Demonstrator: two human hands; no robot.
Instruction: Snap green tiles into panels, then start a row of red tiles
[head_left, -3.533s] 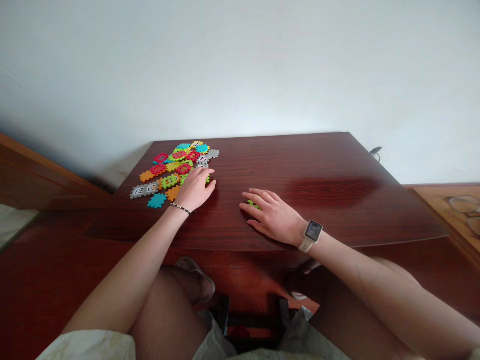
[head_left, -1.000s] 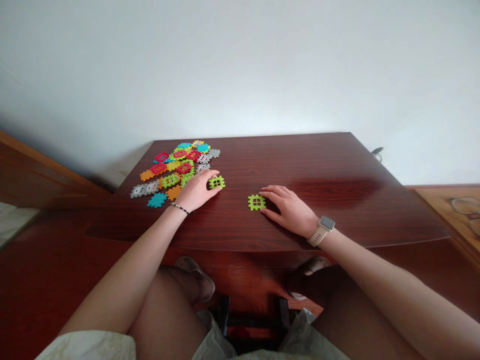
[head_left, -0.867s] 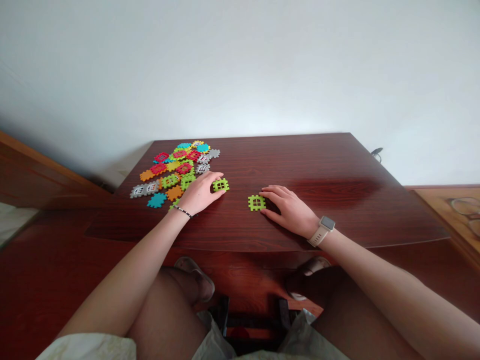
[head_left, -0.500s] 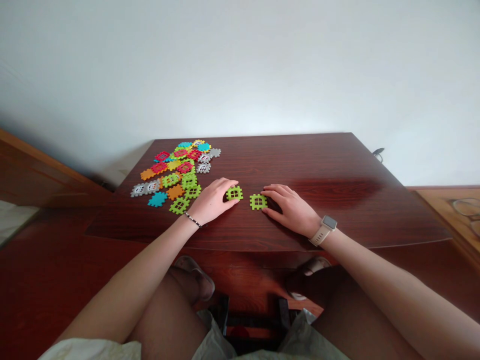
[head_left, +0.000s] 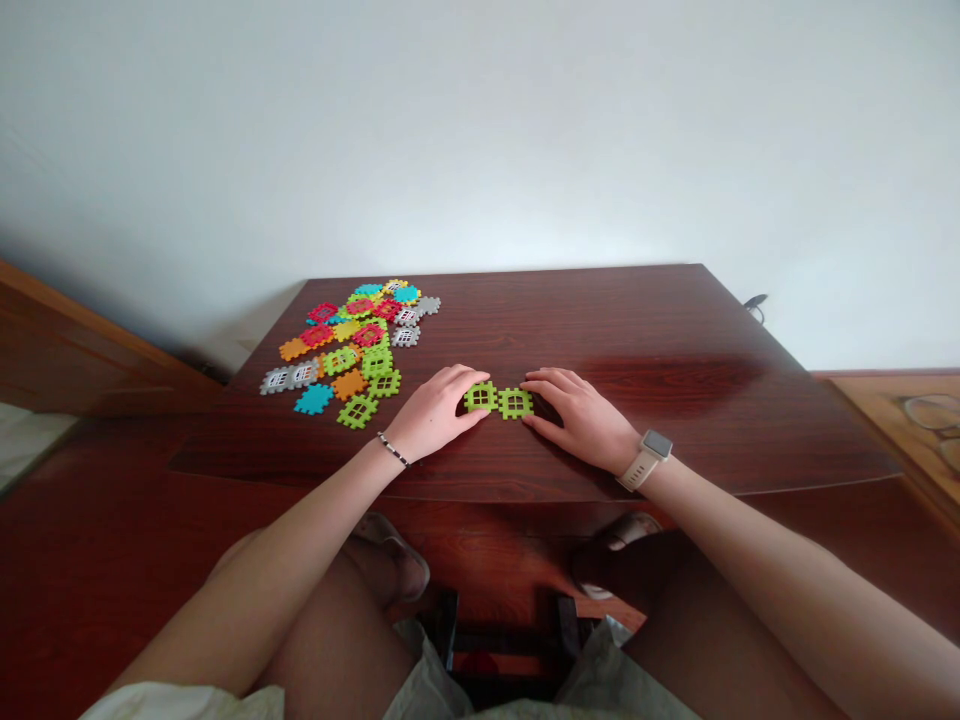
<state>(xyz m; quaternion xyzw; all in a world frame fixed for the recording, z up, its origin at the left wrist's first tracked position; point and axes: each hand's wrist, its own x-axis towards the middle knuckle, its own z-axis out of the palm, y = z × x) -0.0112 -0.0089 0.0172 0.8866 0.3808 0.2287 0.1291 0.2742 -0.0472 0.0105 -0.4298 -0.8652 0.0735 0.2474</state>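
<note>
Two green square interlocking tiles with toothed edges and window cutouts lie side by side near the middle of the table. My left hand [head_left: 441, 405] grips the left green window tile [head_left: 481, 397] by its upper and lower edges, between thumb and fingers. My right hand [head_left: 583, 420] has its thumb and fingers around the right edge of the other green window tile [head_left: 516, 404]. The facing toothed edges meet or nearly meet; whether they are locked together I cannot tell. Both tiles look flat or nearly flat on the tabletop.
A loose pile of interlocking tiles in red, orange, yellow, blue, grey and green, with an orange tile [head_left: 349, 384] among them, covers the left side of the dark wooden table [head_left: 637, 330]. A white wall [head_left: 510, 140] rises behind it. A dark cable [head_left: 756, 303] shows past the right edge.
My left hand has moved right and slightly nearer to me with its green tile, closing the gap to the other tile. My right hand has stayed almost still.
</note>
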